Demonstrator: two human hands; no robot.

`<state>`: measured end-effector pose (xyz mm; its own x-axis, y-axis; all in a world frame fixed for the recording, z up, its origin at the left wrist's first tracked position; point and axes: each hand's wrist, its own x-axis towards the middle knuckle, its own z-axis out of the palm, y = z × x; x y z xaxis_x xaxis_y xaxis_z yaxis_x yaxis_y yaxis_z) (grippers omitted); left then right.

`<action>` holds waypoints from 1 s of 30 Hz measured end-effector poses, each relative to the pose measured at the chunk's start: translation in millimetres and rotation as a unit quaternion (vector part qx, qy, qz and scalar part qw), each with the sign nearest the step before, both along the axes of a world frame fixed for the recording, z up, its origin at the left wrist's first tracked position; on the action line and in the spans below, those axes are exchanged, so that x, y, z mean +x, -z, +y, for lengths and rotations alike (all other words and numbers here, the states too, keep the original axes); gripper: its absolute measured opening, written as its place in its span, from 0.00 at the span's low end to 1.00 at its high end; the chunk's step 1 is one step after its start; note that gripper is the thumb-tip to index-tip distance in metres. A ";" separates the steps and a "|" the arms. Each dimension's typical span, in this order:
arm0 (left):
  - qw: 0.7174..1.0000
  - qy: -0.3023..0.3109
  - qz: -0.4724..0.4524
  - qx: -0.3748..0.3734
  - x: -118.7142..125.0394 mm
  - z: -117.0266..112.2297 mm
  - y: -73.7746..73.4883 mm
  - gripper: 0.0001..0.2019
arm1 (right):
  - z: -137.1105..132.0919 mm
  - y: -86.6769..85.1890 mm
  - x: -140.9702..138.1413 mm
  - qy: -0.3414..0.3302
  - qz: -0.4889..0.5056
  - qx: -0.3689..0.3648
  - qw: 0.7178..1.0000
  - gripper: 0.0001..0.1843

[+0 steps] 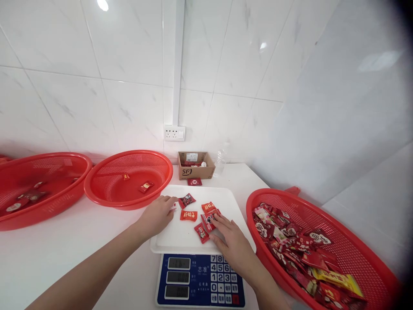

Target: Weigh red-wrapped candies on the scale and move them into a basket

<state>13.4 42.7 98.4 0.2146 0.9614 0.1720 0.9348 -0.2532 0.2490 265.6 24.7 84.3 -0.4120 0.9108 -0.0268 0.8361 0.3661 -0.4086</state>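
A digital scale (201, 280) with a white weighing tray (190, 239) stands in front of me. On the tray lie several small red wrapped candies, among them a dark red candy (187, 200) and an orange-red candy (189, 215). My left hand (157, 217) is over the tray's left side, fingers curled on a pale pink-and-white wrapped candy (174, 206), mostly hidden beneath them. Its index fingertip is beside the dark red one. My right hand (232, 237) rests over the tray's right side, fingers apart, fingertips on a larger red packet (208, 221). Its thumb is near a small red candy (201, 233).
At right, a red plastic basket (364, 234) holds many wrapped sweets. Two more red baskets stand at left: a nearer one (74, 196) and a round one (129, 202), each with a few packets. Behind the tray are a cardboard box (200, 173), a red packet (194, 182) and a clear bottle (221, 161).
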 end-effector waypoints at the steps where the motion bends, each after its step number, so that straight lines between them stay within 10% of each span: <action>1: 1.000 -0.013 0.001 0.007 -4.1 0.8 -4.0 0.17 | 0.3 -0.1 0.0 0.000 0.002 -0.001 1.000 0.25; 8: 0.995 -0.076 -0.012 0.068 -17.3 18.8 -28.8 0.15 | 3.2 1.6 0.6 0.003 0.001 -0.016 1.000 0.25; 20: 0.997 0.071 -0.023 -0.027 36.1 31.0 -0.8 0.14 | 2.2 -1.3 9.3 0.030 -0.015 -0.011 0.999 0.23; 30: 0.994 -0.083 -0.021 0.075 -32.7 37.5 -26.0 0.17 | 2.6 6.3 14.7 0.026 0.011 -0.007 1.000 0.24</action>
<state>-19.3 80.2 124.4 0.0447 0.9461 0.3209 0.9566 -0.1331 0.2591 280.3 27.3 78.0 -0.3645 0.9307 -0.0302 0.8445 0.3167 -0.4319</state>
